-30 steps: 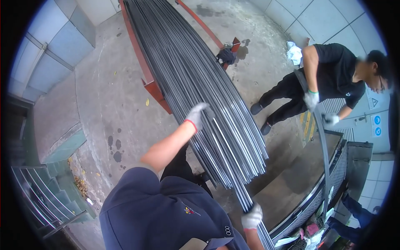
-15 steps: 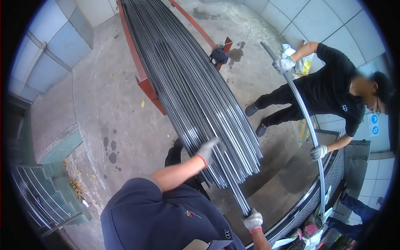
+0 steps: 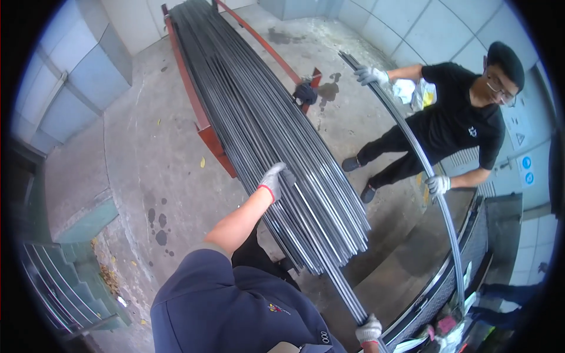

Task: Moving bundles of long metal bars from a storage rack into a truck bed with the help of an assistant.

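Observation:
Long thin grey metal rods point(image 3: 259, 117) lie in a wide stack that runs away from me. My left hand point(image 3: 275, 178), in a white and grey glove, is on top of the stack with its fingers curled over some rods. Several rods jut past the stack's near end toward me. Around their near end point(image 3: 343, 289) my gloved right hand point(image 3: 369, 330) is closed, low in the view. The fingertips of my left hand are partly hidden against the rods.
A co-worker in black point(image 3: 465, 109) stands at the right, both gloved hands on a bent bundle of rods point(image 3: 421, 154). A red rack point(image 3: 215, 150) supports the stack. A dark mesh-sided frame point(image 3: 432, 294) and some plastic bags lie at the lower right. Green steps point(image 3: 65, 276) stand at the left.
My right hand has moved down and right, drawing the rods farther past the stack's end. My left hand has shifted up along the stack. The co-worker's bundle has swung slightly left at its top.

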Available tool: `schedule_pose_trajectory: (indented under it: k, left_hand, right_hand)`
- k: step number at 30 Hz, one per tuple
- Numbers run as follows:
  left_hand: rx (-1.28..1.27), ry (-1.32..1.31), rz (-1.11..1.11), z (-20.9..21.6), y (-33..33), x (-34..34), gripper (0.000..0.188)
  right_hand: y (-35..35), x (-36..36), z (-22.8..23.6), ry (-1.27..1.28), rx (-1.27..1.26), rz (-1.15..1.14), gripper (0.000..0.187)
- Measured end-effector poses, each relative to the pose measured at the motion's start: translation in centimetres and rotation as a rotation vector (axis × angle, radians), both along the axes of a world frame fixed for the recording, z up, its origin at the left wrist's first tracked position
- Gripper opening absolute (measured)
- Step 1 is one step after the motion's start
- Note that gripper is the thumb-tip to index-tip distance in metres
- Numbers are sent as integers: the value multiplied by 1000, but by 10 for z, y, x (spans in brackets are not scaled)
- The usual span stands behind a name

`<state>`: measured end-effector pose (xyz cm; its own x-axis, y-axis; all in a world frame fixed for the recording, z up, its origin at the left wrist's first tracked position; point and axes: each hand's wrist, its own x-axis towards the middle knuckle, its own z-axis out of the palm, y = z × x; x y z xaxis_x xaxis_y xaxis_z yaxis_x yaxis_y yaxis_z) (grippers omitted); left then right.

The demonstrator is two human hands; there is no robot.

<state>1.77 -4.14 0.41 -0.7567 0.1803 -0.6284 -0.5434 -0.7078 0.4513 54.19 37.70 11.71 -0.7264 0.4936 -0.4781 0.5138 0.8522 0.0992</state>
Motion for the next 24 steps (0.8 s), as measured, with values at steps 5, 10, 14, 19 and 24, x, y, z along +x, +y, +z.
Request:
schedule_pose_trajectory:
  k: [5, 10, 14, 19, 24]
  left_hand:
    - [29, 234, -190, 12, 11, 47, 28]
    - [86, -84, -171, 12, 91, 159, 24]
    - [59, -186, -34, 34, 34, 78, 15]
    - [-102, 9, -58, 15, -35, -24, 21]
    - [-4, -42, 53, 8, -83, -85, 36]
  right_hand:
    - [-63, -110, 27, -148, -263, 44, 48]
    - [-140, -225, 16, -159, -439, 90, 62]
    - [-173, -274, 13, -112, -578, 127, 81]
    - [-60, -115, 37, -225, -819, -195, 70]
    - [-109, -182, 3, -247, -589, -44, 59]
